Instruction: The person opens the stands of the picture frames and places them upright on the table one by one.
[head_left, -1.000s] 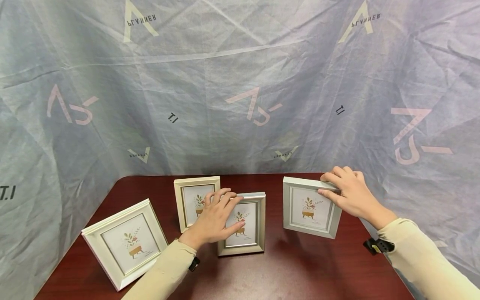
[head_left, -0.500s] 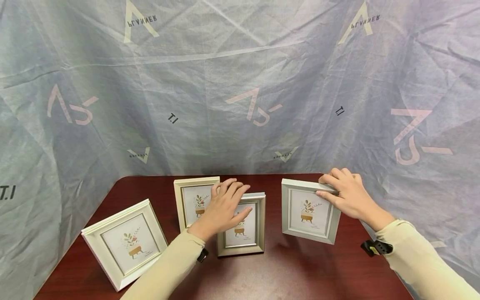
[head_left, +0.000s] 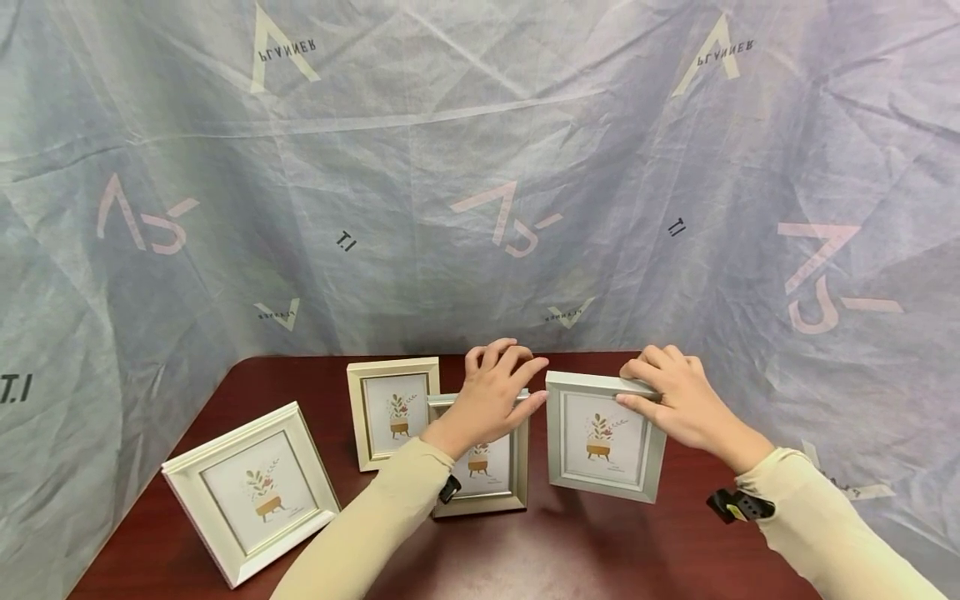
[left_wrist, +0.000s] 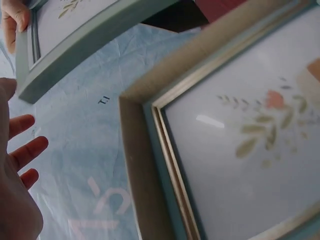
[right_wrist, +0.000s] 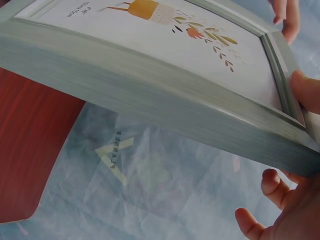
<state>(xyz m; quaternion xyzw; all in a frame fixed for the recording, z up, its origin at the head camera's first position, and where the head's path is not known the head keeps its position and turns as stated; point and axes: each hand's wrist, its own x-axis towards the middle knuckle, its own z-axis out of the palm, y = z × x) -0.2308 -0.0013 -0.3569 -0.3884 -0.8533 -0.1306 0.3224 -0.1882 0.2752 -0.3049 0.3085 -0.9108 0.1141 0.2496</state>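
In the head view, my right hand [head_left: 667,396] pinches the top right corner of a pale grey-green picture frame [head_left: 562,433], thumb on its front and fingers behind. My left hand [head_left: 495,396] holds nothing; its fingers are spread and loosely bent, the tips near that frame's top left corner. Below and behind the left hand stands a champagne-coloured picture frame [head_left: 480,503], its upper part partly covered by the hand. The right wrist view shows the thumb [right_wrist: 306,91] on the grey-green frame's face. Each frame holds the same potted-plant print.
A cream picture frame [head_left: 356,417] stands at the back, left of the champagne one. Another white-cream frame [head_left: 217,533] stands angled at the front left. All are on a dark red table [head_left: 570,554], with a grey printed cloth [head_left: 420,183] hanging behind it.
My left hand has moved right, from over the champagne frame towards the grey-green one. My right hand has brought the grey-green picture frame slightly left and down.
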